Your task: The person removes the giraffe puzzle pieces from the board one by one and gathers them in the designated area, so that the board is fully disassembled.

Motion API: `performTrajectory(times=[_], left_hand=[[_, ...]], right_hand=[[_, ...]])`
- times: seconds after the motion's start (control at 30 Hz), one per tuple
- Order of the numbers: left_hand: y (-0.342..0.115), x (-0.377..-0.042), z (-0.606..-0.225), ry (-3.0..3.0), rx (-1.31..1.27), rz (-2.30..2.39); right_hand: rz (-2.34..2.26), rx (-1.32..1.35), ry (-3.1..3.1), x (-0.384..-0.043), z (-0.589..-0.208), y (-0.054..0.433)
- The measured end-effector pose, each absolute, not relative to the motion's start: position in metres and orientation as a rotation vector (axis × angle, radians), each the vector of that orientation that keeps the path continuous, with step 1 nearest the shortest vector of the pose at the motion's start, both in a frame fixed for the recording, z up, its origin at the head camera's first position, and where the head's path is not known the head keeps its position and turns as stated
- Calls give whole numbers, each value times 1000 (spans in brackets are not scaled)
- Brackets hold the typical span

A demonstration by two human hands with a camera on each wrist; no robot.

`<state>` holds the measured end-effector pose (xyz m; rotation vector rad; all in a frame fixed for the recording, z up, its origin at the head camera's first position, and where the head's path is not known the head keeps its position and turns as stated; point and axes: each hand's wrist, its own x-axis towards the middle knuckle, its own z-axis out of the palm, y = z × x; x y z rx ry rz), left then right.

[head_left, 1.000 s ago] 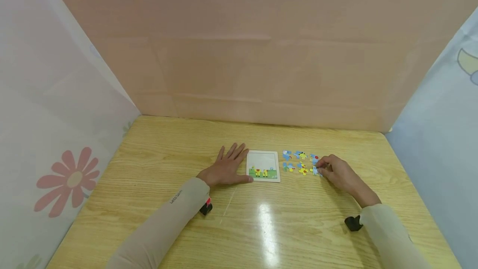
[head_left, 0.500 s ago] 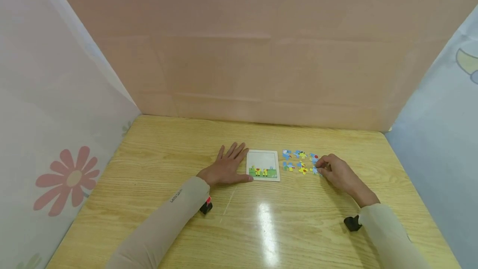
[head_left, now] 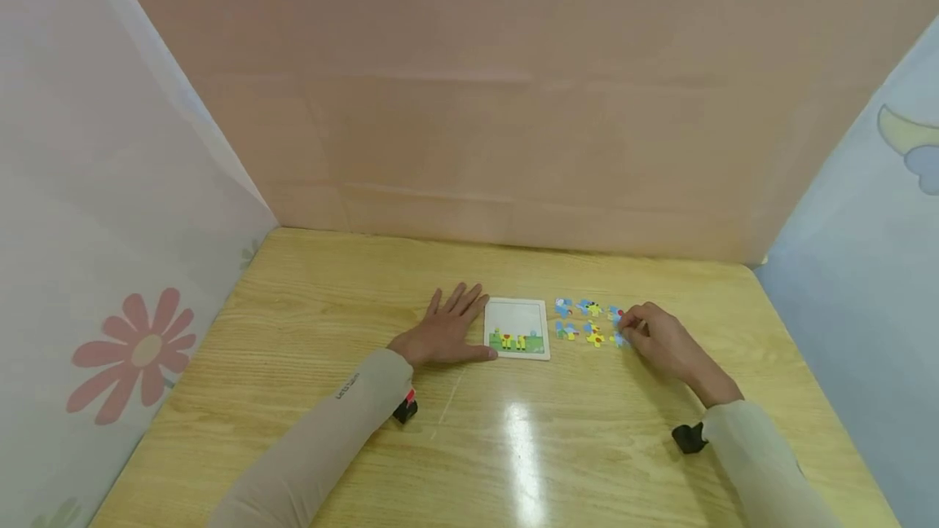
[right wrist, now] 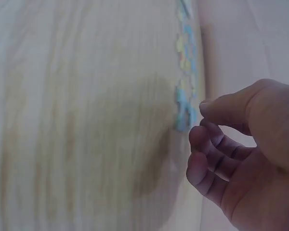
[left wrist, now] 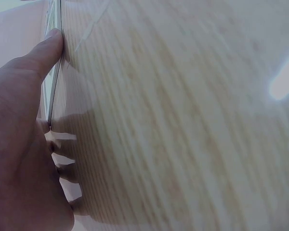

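White rims one board [head_left: 517, 318] beside six loose pieces [head_left: 595, 337], hands [head_left: 443, 336] [head_left: 666, 344] flanking: left spread, right's grip unclear.

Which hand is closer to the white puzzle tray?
Left. The left hand touches the left side of the white puzzle tray, thumb at its near corner; the right hand is farther right, by the rightmost loose puzzle pieces.

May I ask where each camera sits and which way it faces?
Head: on the head, facing forward and down at the puzzle board; left hand and right hand show.
Left wrist: worn there, facing that hand and the table.
Right wrist: worn there, facing that hand and loose pieces.
Head and right wrist share those pieces.
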<state>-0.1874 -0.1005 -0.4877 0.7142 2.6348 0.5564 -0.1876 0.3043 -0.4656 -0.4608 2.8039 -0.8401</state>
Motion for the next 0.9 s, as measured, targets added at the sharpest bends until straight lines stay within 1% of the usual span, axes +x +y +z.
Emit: performTrajectory(times=[0.2,0.7,0.9], left_hand=[[-101,-190,-492,2635,701,534],[-103,-189,-490,2638,675,554],[-102,-189,-490,2643,673,548]], right_hand=[[-910,-491,2768,-190,-458,286],[-910,-692,2630,-197,-456,204],[-754,-837,2637,-196,-458,169]])
